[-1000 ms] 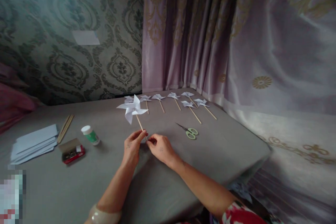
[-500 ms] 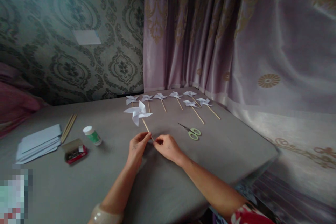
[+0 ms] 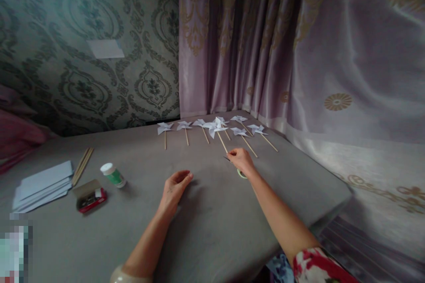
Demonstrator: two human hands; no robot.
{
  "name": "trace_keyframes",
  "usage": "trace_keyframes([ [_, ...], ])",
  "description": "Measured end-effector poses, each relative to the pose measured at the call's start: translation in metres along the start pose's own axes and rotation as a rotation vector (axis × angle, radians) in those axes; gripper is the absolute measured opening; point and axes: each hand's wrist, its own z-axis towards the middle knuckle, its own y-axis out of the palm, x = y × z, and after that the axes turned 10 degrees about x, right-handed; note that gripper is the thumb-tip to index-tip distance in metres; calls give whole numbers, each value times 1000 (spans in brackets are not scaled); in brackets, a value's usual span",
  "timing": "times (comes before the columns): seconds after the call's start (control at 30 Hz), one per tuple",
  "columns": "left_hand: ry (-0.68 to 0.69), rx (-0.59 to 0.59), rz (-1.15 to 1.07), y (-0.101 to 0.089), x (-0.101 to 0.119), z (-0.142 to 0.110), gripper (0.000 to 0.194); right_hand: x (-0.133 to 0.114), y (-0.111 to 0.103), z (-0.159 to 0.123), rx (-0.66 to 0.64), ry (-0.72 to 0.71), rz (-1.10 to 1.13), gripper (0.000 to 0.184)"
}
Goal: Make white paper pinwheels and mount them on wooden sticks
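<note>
My right hand (image 3: 241, 160) pinches the wooden stick of a white paper pinwheel (image 3: 215, 128) near its lower end. The pinwheel is held up and tilted away from me, overlapping others behind it. Under and beside that hand lies a pair of scissors (image 3: 241, 174) with green handles, mostly covered. My left hand (image 3: 174, 188) hovers over the middle of the table with its thumb and fingers loosely apart and nothing in them. Several finished pinwheels lie along the far side, among them one at the left end (image 3: 165, 128) and one at the right end (image 3: 258, 130).
On the left of the grey-covered table (image 3: 206, 230) are a stack of white paper (image 3: 46, 179), several wooden sticks (image 3: 83, 166), an open red box (image 3: 91, 201) of small metal pieces, and a white-and-green bottle (image 3: 113, 175). Curtains (image 3: 332, 70) hang along the right and back.
My left hand has let go of the pinwheel stick and stays near its place. My right hand has carried the pinwheel right and away from me, over the scissors.
</note>
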Motion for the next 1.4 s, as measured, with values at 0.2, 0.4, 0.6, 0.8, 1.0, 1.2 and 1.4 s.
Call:
trace_keyframes([
  [0.2,-27,-1,15,1,1,-1,45,10,3,15,2,34,-95,25],
  [0.4,-43,-5,48,1,7,-4,45,13,9,23,-41,47,-147,22],
  [0.6,-38,-7,74,1,6,-3,46,15,15,27,-67,57,-174,21],
  [0.8,-33,-23,98,0,0,1,44,15,19,30,-80,75,-191,23],
  [1.0,-32,-33,95,-1,-1,2,45,12,20,29,-84,81,-223,25],
  [1.2,-29,-33,103,-1,-2,3,47,6,17,26,-83,53,-259,26],
  [1.4,-30,-32,92,0,1,3,44,1,12,19,-73,28,-285,28],
])
